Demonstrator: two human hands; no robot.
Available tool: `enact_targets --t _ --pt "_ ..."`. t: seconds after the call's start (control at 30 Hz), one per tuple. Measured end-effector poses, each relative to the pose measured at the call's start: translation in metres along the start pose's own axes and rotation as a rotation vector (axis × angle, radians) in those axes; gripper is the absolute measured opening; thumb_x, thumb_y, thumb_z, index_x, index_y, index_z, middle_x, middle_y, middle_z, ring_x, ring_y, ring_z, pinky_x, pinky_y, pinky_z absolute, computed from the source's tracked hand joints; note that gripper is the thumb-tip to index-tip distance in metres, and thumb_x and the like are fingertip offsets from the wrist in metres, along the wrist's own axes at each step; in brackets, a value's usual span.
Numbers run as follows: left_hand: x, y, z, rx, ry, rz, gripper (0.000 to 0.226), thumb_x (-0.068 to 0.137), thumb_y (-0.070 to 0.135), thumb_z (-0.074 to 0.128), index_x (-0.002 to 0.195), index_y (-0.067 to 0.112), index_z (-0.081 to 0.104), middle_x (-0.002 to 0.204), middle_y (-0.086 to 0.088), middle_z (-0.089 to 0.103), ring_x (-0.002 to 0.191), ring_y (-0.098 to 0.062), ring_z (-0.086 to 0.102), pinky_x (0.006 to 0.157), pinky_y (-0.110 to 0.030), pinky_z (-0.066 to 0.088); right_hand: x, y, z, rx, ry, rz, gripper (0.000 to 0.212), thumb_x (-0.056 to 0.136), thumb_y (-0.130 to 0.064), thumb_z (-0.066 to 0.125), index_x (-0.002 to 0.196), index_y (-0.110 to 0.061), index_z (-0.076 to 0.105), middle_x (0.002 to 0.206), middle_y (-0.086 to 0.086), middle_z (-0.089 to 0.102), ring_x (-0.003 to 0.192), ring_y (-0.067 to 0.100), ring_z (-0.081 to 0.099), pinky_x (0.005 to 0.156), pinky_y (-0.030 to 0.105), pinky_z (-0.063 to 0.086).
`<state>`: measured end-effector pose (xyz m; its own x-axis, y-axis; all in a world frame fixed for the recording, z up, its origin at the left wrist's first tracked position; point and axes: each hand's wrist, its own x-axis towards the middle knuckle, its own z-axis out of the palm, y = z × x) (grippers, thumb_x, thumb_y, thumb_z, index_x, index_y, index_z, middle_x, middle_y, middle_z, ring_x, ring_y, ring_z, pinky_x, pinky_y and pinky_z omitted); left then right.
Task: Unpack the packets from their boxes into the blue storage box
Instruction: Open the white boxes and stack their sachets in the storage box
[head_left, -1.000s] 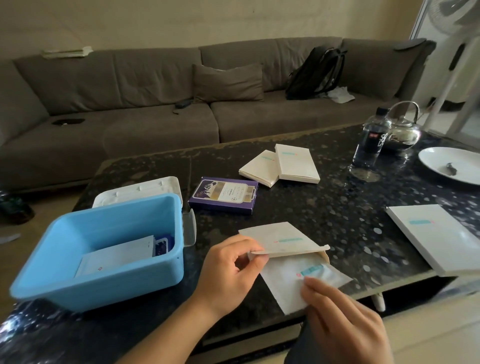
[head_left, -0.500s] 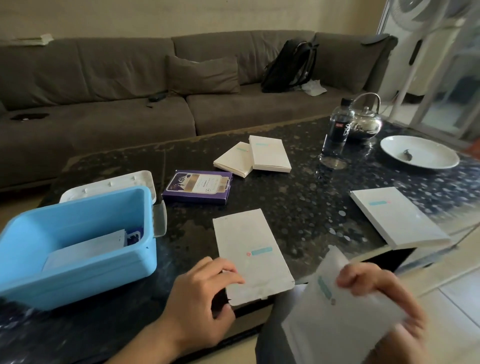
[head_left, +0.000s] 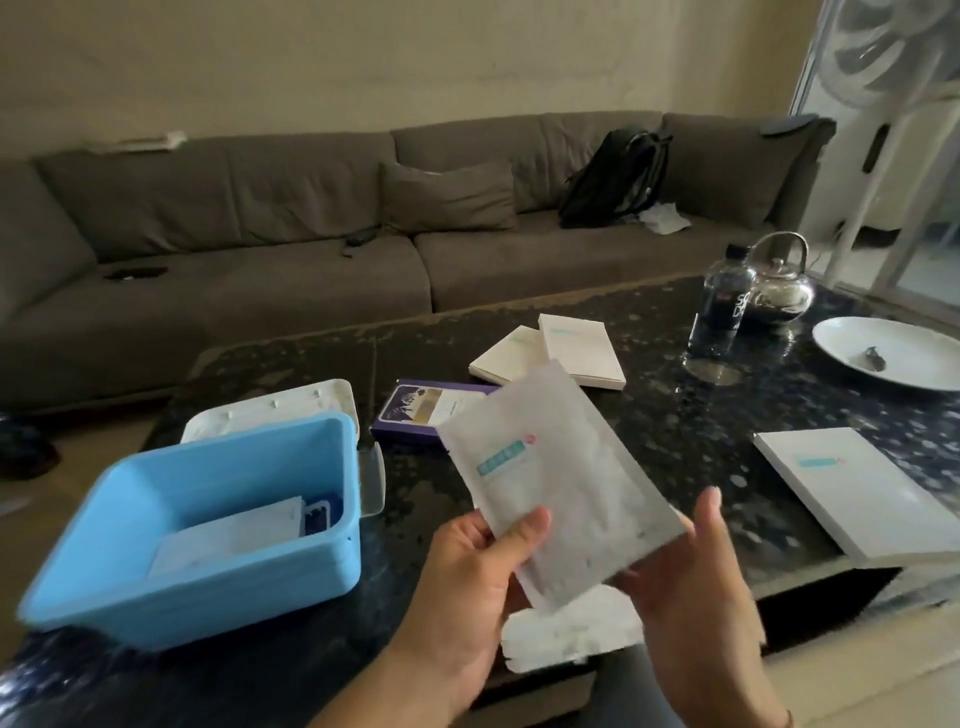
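We see bare dark table (head_left: 675, 415) between the purple box (head_left: 415, 415) and the white box (head_left: 857, 493) at right. The blue storage box (head_left: 208, 587) stands open-topped, its far half unfilled; its white lid (head_left: 270, 410) lies behind.

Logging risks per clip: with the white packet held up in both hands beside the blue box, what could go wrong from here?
1. The white packet is held only at its lower end, between the left hand and right hand, so it could slip or flop on the way over.
2. The blue storage box sits near the table's front edge; a nudge while dropping the packet in might shift it.
3. The emptied white box overhangs that edge and might fall.
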<state>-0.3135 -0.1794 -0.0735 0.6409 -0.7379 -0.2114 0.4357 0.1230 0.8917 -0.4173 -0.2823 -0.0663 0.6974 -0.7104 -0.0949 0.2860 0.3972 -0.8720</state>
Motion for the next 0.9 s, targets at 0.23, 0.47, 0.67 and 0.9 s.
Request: enact_targets --t 0.23,0.47,0.67,0.9 --pt "-0.002 0.016 -0.014 0.044 0.227 0.102 0.034 0.066 0.038 0.073 0.097 0.024 0.075 0.099 0.004 0.077 0.097 -0.018 0.073 0.098 -0.048 0.052 0.007 0.032 0.033 -0.369 -0.006 -0.032 0.027 0.078 -0.035 0.069 0.088 -0.013 0.079 0.087 0.005 0.077 0.084 0.024 0.072 0.066 0.040 0.056" --pt "-0.004 0.051 -0.061 -0.050 0.390 0.121 0.035 0.059 0.036 0.077 0.092 0.026 0.073 0.097 0.005 0.078 0.099 -0.020 0.073 0.094 -0.049 0.055 0.023 0.031 0.064 -0.445 -0.098 0.096 0.019 0.085 -0.018 0.068 0.088 -0.001 0.074 0.080 0.014 0.076 0.071 0.030 0.073 0.054 0.034 0.057" --pt "-0.012 0.076 -0.095 -0.390 0.379 0.085 0.033 0.071 0.014 0.073 0.104 0.018 0.069 0.098 -0.009 0.077 0.093 -0.027 0.074 0.083 -0.043 0.059 0.030 0.033 0.124 -0.586 -0.130 -0.168 0.011 0.081 -0.029 0.067 0.090 -0.026 0.073 0.078 -0.009 0.077 0.070 0.012 0.074 0.057 0.033 0.059" --pt "-0.018 0.102 -0.157 -0.400 0.553 0.236 0.040 0.079 0.012 0.072 0.117 0.019 0.065 0.106 -0.007 0.076 0.096 -0.020 0.074 0.076 -0.034 0.061 0.056 0.021 0.184 -0.862 -0.283 -0.354 0.015 0.085 -0.031 0.066 0.086 -0.045 0.062 0.084 -0.024 0.070 0.071 0.005 0.072 0.060 0.029 0.062"
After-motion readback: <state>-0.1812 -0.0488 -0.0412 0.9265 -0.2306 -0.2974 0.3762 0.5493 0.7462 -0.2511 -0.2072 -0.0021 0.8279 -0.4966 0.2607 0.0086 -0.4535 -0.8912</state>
